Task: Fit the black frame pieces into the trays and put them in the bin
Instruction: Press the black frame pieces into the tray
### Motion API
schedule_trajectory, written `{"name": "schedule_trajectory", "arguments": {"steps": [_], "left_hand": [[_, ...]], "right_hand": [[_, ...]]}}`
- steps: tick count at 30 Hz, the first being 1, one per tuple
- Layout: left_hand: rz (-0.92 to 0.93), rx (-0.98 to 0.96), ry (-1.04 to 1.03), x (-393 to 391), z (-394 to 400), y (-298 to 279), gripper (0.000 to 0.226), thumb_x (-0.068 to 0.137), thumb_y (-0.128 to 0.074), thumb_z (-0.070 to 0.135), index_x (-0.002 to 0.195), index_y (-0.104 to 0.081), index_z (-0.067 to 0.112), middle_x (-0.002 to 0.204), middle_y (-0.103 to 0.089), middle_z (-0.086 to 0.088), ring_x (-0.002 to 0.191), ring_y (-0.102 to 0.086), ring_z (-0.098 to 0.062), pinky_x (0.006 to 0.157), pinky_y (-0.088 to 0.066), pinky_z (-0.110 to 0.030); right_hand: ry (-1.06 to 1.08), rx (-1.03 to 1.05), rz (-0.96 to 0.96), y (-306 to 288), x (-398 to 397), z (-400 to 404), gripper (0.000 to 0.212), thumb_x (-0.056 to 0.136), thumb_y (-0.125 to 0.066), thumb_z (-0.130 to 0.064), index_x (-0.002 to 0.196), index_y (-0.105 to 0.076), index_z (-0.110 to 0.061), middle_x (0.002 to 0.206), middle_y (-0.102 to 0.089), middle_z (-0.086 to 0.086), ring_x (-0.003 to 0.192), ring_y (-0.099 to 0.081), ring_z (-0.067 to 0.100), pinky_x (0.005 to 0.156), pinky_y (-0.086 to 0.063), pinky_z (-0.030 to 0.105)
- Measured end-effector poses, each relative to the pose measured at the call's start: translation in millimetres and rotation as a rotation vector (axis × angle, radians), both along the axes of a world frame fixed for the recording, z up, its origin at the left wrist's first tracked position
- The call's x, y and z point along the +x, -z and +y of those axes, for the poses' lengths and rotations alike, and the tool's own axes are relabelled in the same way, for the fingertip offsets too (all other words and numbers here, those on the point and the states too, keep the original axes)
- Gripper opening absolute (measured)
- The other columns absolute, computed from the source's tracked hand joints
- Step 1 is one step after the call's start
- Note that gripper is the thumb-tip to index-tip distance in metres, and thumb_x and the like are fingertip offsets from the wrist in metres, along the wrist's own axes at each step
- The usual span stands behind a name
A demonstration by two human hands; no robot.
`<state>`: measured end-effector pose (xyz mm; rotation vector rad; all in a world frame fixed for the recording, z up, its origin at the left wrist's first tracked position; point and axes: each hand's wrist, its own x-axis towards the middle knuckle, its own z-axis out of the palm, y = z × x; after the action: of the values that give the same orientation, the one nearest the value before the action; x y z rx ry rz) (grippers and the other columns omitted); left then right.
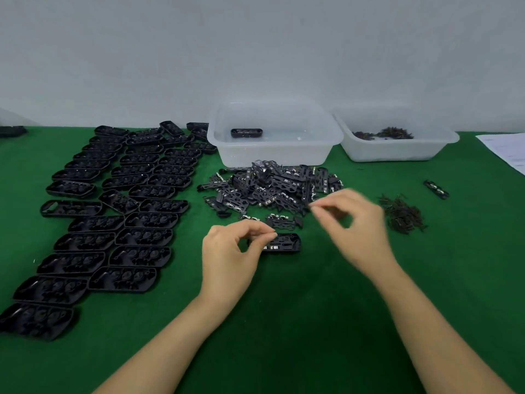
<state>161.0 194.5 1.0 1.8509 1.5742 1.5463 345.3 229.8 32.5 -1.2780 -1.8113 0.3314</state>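
- Head view: we saw the left hand with fingers curled, thumb and fingertips touching the left end of a tray that lay on the green table with a frame piece seated in it; whether it actually pinched the tray, we could not tell.
- The right hand was motion-blurred, thumb and forefinger drawn together beside the frame-piece pile; we could not tell whether they pinched anything.
- Rows of empty trays lay at the left.
- The bin, behind the pile, held one filled tray.
- A second bin stood just right of it, holding small dark parts.
- A heap of small parts lay right of the right hand.
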Motion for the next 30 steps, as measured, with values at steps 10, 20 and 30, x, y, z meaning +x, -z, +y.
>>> {"name": "schedule_trajectory", "arguments": {"steps": [10,20,30], "left_hand": [[0.169,0.103,0.12,-2.0,6.6,2.2,0.008,0.075,-0.07,0.018,0.079,-0.073,0.025,0.079,-0.064,0.026,0.071,-0.055,0.009,0.073,-0.037,-0.02],[0.691,-0.057,0.087,5.6,17.1,-9.7,0.008,0.073,-0.077,0.018,0.071,-0.071,0.023,0.074,-0.071,0.009,0.067,-0.063,-0.015,0.064,-0.021,-0.029],[0.767,0.025,0.049,15.4,19.6,-11.0,0.015,0.062,-0.085,0.02,0.062,-0.072,0.028,0.065,-0.064,0.01,0.067,-0.059,-0.02,0.063,-0.027,-0.032]], "right_hand": [[-0.315,-0.591,0.426,1.9,-29.8,-7.7,0.014,0.077,-0.066,0.003,0.077,-0.066,-0.011,0.07,-0.065,0.005,0.058,-0.06,0.006,0.057,-0.052,0.017],[-0.196,-0.412,-0.252,29.3,5.2,9.6,0.05,0.063,-0.076,-0.046,0.107,-0.058,-0.031,0.094,-0.048,-0.018,0.079,-0.042,-0.009,0.068,-0.034,0.009],[-0.199,-0.334,-0.284,39.3,-4.3,11.2,0.04,0.069,-0.073,-0.046,0.102,-0.059,-0.028,0.095,-0.048,-0.014,0.09,-0.046,0.002,0.09,-0.04,0.035]]}}
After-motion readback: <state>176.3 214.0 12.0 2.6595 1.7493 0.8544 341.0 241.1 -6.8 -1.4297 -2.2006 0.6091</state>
